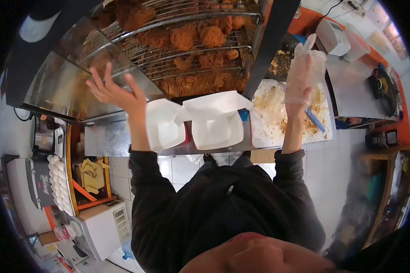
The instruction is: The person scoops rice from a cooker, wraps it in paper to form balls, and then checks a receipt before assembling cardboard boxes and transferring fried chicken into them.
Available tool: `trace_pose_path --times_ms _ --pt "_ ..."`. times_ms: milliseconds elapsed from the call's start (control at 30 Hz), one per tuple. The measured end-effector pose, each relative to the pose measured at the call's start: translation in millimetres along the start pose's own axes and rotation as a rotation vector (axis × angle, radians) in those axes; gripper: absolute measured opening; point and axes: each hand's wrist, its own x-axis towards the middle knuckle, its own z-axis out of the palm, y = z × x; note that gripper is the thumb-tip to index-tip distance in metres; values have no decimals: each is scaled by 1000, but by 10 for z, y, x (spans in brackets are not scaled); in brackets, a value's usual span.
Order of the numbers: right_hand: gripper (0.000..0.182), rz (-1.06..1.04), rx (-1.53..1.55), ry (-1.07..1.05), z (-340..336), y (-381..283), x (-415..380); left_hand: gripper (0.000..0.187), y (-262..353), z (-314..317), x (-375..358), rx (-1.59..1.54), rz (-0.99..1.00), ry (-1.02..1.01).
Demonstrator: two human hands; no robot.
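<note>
My left hand (119, 93), bare with its fingers spread, is raised at the glass panel (73, 77) of a display case. Clear plastic glove covers my right hand (301, 75), which is stretched out over the right side of the counter and holds nothing. Below it lies a white cutting board (265, 136) strewn with crumbs, with a blue-handled knife (315, 120) on it. Two open white takeaway boxes, one left (164, 127) and one right (217, 132), stand between my arms on the counter edge. Pieces of fried chicken (183, 37) rest on wire racks inside the case.
A steel counter (107, 139) runs beneath the boxes. Stacked eggs (60, 184) and a crate of yellowish cloths or sheets (91, 175) are at the left. To the right stand a white container (333, 36) and a wooden shelf (382, 182). A dark post (272, 41) rises beside the racks.
</note>
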Motion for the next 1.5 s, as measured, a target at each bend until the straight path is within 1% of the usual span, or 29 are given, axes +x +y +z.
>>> trace_pose_path --times_ms 33,67,100,133,167,200,233,267,300,333,367,400,433,500,567,633,667,700,767,800,867,900,967,1000,1067,1167,1333,1433,1500 --pt "107 -68 -33 -26 172 -118 -24 43 187 -53 -122 -288 -17 35" --pt "114 -19 -70 3 423 -279 -138 42 398 -98 -270 -574 -34 78" --pt "114 -18 -70 -7 584 -314 -281 47 595 -256 -472 -796 -39 -138" --pt "115 27 -9 13 731 -340 -406 48 861 -354 -603 -1150 -89 -402" --pt "117 71 54 33 859 -362 -524 55 1157 -598 -562 -1106 49 -622" --pt "118 105 5 38 951 -375 -651 58 1361 -665 -589 -1044 180 -668" --pt "118 106 9 22 1071 -405 -754 55 1495 -691 -731 -1122 166 -739" --pt "118 142 77 40 1188 -451 -855 46 1596 -741 -706 -1158 115 -742" --pt "117 174 143 63 1254 -484 -920 46 1577 -749 -752 -1157 111 -735" --pt "116 187 228 68 1248 -492 -969 38 1545 -743 -834 -1110 193 -688" --pt "116 184 225 69 1268 -516 -1004 30 1522 -738 -897 -1063 276 -640" --pt "113 166 204 53 1296 -539 -1042 21 1541 -742 -954 -1076 263 -542" --pt "110 149 184 35 1360 -576 -1067 21 1502 -795 -960 -1078 261 -542" --pt "108 180 132 62 1561 -653 -1010 22 1414 -952 -972 -1297 518 -315" --pt "105 220 76 85 1696 -654 -926 22 1309 -1197 -955 -1290 646 -381" --pt "90 180 -106 -146 1762 -595 -812 10 1088 -1313 -895 -1256 315 -571" --pt "80 137 -167 -73 1966 -577 -776 13 948 -1359 -905 -1236 177 -733" --pt "80 138 -169 -79 1986 -523 -684 13 805 -1402 -923 -1235 172 -728" --pt "76 -252 -987 -305 1980 -385 -418 27 509 -1493 -995 -1084 -175 -926" --pt "76 -249 -993 -309 2026 -270 -256 27 345 -1541 -1060 -1089 -182 -927" --pt "67 -417 -1327 -348 2149 -122 10 27 34 -1663 -1236 -969 -344 -1099" --pt "67 -412 -1337 -353 2243 -163 72 27 -98 -1740 -1320 -978 -351 -1103" --pt "66 -429 -1417 -386 2378 -79 376 24 -311 -1906 -1471 -871 -452 -1099" --pt "65 -413 -1459 -407 2417 -28 557 24 -390 -1974 -1526 -875 -460 -1092" --pt "64 -324 -1532 -451 2467 152 911 21 -515 -2106 -1619 -745 -583 -1028" --pt "63 -202 -1604 -494 2439 414 1268 18 -643 -2234 -1710 -646 -646 -986" --pt "61 -119 -1638 -504 2277 596 1453 16 -724 -2365 -1652 -525 -670 -934" --pt "60 -127 -1637 -503 2286 620 1512 15 -765 -2372 -1679 -515 -712 -938" --pt "59 -151 -1634 -490 2305 619 1520 14 -780 -2337 -1706 -527 -683 -924"
